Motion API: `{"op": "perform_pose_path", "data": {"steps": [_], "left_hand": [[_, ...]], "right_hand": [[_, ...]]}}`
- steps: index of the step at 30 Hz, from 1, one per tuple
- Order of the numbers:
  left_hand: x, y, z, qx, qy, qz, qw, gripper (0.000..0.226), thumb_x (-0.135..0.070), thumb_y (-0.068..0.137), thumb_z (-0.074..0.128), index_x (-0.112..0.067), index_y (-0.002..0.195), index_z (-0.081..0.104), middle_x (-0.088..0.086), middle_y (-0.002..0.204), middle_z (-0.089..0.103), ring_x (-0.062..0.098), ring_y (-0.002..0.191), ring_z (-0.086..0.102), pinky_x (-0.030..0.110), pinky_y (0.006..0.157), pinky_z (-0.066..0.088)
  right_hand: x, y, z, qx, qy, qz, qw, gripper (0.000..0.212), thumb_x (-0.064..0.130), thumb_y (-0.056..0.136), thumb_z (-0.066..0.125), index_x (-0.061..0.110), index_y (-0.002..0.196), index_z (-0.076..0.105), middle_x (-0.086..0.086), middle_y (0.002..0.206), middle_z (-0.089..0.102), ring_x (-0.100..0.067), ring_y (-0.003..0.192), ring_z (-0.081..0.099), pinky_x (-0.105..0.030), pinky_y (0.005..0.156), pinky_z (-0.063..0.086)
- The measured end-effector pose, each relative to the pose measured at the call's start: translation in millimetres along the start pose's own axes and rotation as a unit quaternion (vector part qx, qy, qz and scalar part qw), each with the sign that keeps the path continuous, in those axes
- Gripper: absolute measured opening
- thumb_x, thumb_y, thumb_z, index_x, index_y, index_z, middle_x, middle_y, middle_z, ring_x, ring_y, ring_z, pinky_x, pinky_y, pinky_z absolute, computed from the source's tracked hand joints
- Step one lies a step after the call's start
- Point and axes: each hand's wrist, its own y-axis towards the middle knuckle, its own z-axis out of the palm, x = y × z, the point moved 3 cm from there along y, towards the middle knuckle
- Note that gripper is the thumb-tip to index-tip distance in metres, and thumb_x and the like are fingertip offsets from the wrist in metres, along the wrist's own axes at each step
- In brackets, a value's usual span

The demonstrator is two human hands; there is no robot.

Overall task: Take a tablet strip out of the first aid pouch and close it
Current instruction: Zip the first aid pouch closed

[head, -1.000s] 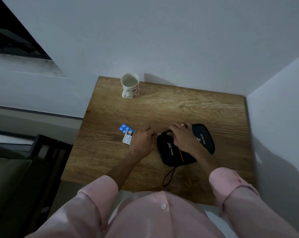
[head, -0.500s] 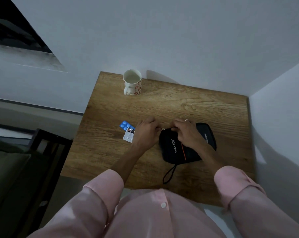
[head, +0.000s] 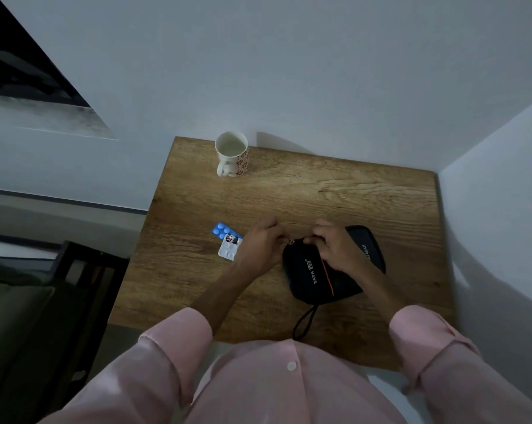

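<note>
Head view looks steeply down, close over the wooden table (head: pixel 335 191).

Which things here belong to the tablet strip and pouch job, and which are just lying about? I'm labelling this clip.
Job:
black first aid pouch
blue tablet strip
white tablet strip
left hand and right hand, both at the pouch's zip end

Lying about:
floral mug
wooden table

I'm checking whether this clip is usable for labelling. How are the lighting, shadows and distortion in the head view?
Head view: dim, bluish light; the black pouch loses detail, though its white lettering reads. The mug casts a soft shadow on the wall behind it. Wide-angle bending tilts the walls and table edges. The left hand and right hand look slightly soft.
</note>
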Motion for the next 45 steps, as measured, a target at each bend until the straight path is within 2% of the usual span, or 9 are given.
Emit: {"op": "perform_pose_path", "data": {"steps": [3, 6, 11, 18, 23, 28, 32, 37, 45], "left_hand": [[6.5, -9.5, -0.3, 0.020, 0.014, 0.010, 1.000, 0.011, -0.005, 0.077, 0.060, -0.008, 0.084, 0.069, 0.005, 0.086, 0.058, 0.023, 0.075, 0.058, 0.040, 0.065, 0.050], [13.6, -19.8, 0.6, 0.027, -0.026, -0.006, 0.999, 0.015, -0.002, 0.079, 0.057, -0.008, 0.087, 0.069, 0.004, 0.088, 0.062, 0.023, 0.078, 0.062, 0.039, 0.067, 0.053], [10.7, -11.3, 11.7, 0.095, -0.044, -0.027, 0.994, 0.017, 0.003, 0.085, 0.064, -0.010, 0.096, 0.069, 0.001, 0.090, 0.073, 0.016, 0.083, 0.068, 0.034, 0.074, 0.054], [-19.1, 16.2, 24.0, 0.104, 0.030, -0.053, 0.993, 0.012, -0.019, 0.094, 0.058, -0.016, 0.105, 0.062, 0.004, 0.096, 0.073, 0.029, 0.085, 0.068, 0.033, 0.063, 0.043], [-3.1, 8.2, 13.2, 0.062, -0.002, -0.078, 0.995, 0.010, -0.011, 0.090, 0.059, -0.016, 0.098, 0.063, -0.002, 0.089, 0.073, 0.021, 0.079, 0.068, 0.035, 0.064, 0.053], [14.0, -21.9, -1.8, 0.019, 0.001, -0.083, 0.996, 0.008, -0.008, 0.092, 0.061, -0.011, 0.094, 0.069, -0.001, 0.082, 0.074, 0.016, 0.073, 0.069, 0.025, 0.060, 0.043], [12.0, -31.8, 4.1, 0.009, -0.022, -0.103, 0.994, 0.009, -0.002, 0.091, 0.057, -0.010, 0.087, 0.059, -0.005, 0.076, 0.065, 0.013, 0.068, 0.061, 0.038, 0.063, 0.052], [7.1, -34.7, 7.0, 0.004, -0.063, -0.099, 0.993, 0.012, 0.001, 0.092, 0.058, -0.008, 0.084, 0.058, -0.007, 0.079, 0.066, 0.010, 0.073, 0.062, 0.031, 0.066, 0.052], [-16.3, -6.9, 14.0, 0.030, -0.050, -0.076, 0.995, 0.002, -0.007, 0.088, 0.063, -0.007, 0.090, 0.062, 0.005, 0.086, 0.073, 0.028, 0.077, 0.068, 0.039, 0.064, 0.054]], "right_hand": [[-18.8, -5.3, -21.2, 0.012, -0.027, 0.058, 0.998, 0.019, 0.032, 0.090, 0.072, 0.021, 0.105, 0.075, 0.008, 0.103, 0.065, -0.014, 0.101, 0.058, -0.035, 0.093, 0.042], [-42.8, -11.1, -40.1, 0.029, -0.030, 0.106, 0.993, 0.021, 0.045, 0.087, 0.070, 0.035, 0.105, 0.074, 0.012, 0.105, 0.060, -0.015, 0.108, 0.054, -0.042, 0.104, 0.038], [-42.2, -11.9, -31.0, 0.005, 0.021, 0.119, 0.993, 0.013, 0.020, 0.090, 0.074, 0.019, 0.102, 0.075, 0.003, 0.103, 0.062, -0.017, 0.103, 0.058, -0.037, 0.096, 0.045], [-38.3, -12.8, -20.6, 0.037, 0.035, 0.129, 0.990, 0.018, 0.022, 0.088, 0.075, 0.008, 0.100, 0.077, -0.014, 0.119, 0.064, -0.026, 0.116, 0.056, -0.046, 0.102, 0.045], [-44.6, -14.1, -28.5, -0.035, 0.077, 0.157, 0.984, 0.015, 0.021, 0.089, 0.075, 0.013, 0.101, 0.077, 0.000, 0.102, 0.064, -0.022, 0.097, 0.064, -0.036, 0.078, 0.053], [-47.2, -13.4, -31.6, -0.046, 0.073, 0.160, 0.983, 0.011, 0.021, 0.087, 0.077, 0.019, 0.097, 0.079, 0.000, 0.105, 0.067, -0.018, 0.103, 0.062, -0.041, 0.097, 0.048], [-44.2, -12.4, -29.4, -0.059, 0.057, 0.166, 0.983, 0.010, 0.022, 0.087, 0.077, 0.021, 0.097, 0.079, 0.001, 0.104, 0.068, -0.017, 0.102, 0.062, -0.039, 0.096, 0.048], [-43.3, -11.9, -31.1, -0.044, 0.049, 0.166, 0.984, 0.010, 0.021, 0.088, 0.075, 0.020, 0.097, 0.079, 0.000, 0.102, 0.068, -0.018, 0.099, 0.062, -0.037, 0.093, 0.047], [-27.7, -13.6, -21.0, 0.029, 0.016, 0.120, 0.992, 0.017, 0.013, 0.091, 0.071, 0.005, 0.105, 0.078, 0.001, 0.100, 0.060, -0.010, 0.101, 0.056, -0.024, 0.087, 0.042]]}}
